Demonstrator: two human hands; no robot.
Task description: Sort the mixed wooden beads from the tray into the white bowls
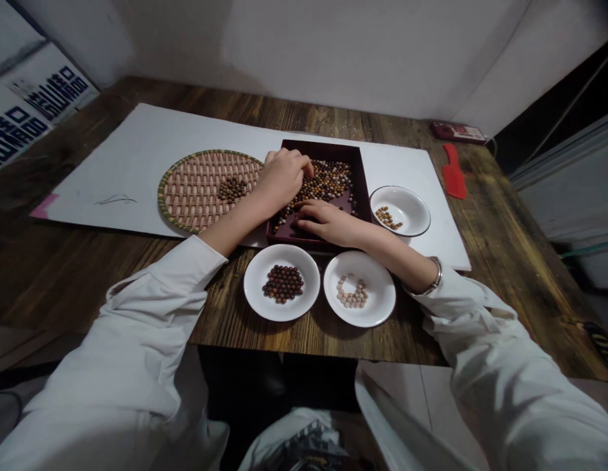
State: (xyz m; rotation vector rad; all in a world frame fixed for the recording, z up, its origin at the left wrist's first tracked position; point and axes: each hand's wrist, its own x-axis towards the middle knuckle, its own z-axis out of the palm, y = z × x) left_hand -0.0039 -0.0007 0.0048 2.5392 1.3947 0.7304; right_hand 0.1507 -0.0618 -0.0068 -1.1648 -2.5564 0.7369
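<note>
A dark maroon box (pixel 363 190) holds many loose mixed beads (pixel 328 180) in brown, yellow, black and pale tones. My left hand (pixel 286 175) reaches over the box's left wall, fingers bent down toward the beads; its fingertips are partly hidden, and so is anything they pinch. Lower in the box, my right hand (pixel 328 219) rests with fingers loosely bent and a gap between thumb and forefinger; no bead shows there. A round woven tray (pixel 186 190) on the left carries a cluster of olive-brown beads (pixel 233 190).
In front of the box stand a white bowl (pixel 254 288) of dark red-brown beads and another bowl (pixel 382 304) of pale beads. A third bowl (pixel 415 212), right, holds yellow-brown beads. Beneath lies a white board (pixel 112 157). A red comb-like piece (pixel 453 176) and a maroon power strip (pixel 458 133) lie far right.
</note>
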